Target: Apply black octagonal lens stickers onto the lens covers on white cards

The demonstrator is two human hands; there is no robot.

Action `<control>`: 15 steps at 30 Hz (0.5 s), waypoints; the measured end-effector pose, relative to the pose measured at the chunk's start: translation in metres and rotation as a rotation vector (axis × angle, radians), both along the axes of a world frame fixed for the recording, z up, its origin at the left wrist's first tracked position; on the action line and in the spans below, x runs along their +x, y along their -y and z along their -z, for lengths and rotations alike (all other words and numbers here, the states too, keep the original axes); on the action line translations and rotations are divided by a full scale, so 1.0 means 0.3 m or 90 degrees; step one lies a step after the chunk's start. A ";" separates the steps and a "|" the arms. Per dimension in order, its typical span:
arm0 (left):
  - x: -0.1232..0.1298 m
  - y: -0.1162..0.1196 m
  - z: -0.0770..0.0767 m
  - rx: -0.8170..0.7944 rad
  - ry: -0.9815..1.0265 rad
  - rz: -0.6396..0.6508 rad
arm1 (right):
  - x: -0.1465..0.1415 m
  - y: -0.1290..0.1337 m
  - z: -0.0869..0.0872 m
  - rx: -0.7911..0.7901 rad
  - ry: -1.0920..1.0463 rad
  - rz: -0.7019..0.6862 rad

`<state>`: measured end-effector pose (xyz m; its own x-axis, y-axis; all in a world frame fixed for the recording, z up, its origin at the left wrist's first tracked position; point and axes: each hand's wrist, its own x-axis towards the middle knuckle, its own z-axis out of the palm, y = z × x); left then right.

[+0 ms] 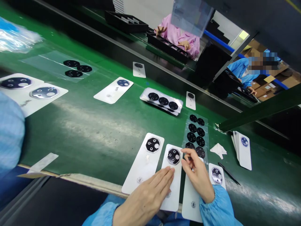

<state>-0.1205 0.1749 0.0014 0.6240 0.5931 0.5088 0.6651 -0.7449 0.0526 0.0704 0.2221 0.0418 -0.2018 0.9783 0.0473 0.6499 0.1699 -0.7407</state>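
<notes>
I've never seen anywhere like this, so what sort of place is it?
Probably a factory workshop: white panels on a green bench, a sheet of black octagonal pieces, and a person in pink at a black tray.

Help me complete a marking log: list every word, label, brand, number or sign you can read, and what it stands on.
None can be read.
White panels at the left hand: printed marks, too small.
White panel under the right hand: round emblem, too small.
Panel lying farther back: script-like mark, faint emblem, too small.
Front panel at far left: script-like mark, too blurred.
Cardboard boxes: pale labels, too small.
</notes>
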 end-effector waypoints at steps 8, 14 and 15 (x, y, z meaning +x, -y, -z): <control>-0.007 -0.006 -0.019 0.000 -0.014 0.010 | 0.019 0.006 -0.017 -0.171 -0.236 0.106; -0.001 -0.019 -0.062 -0.018 0.005 -0.002 | 0.006 0.006 0.007 -0.114 -0.272 0.088; 0.003 -0.023 -0.061 -0.023 0.012 -0.007 | 0.004 0.006 0.011 -0.107 -0.279 0.088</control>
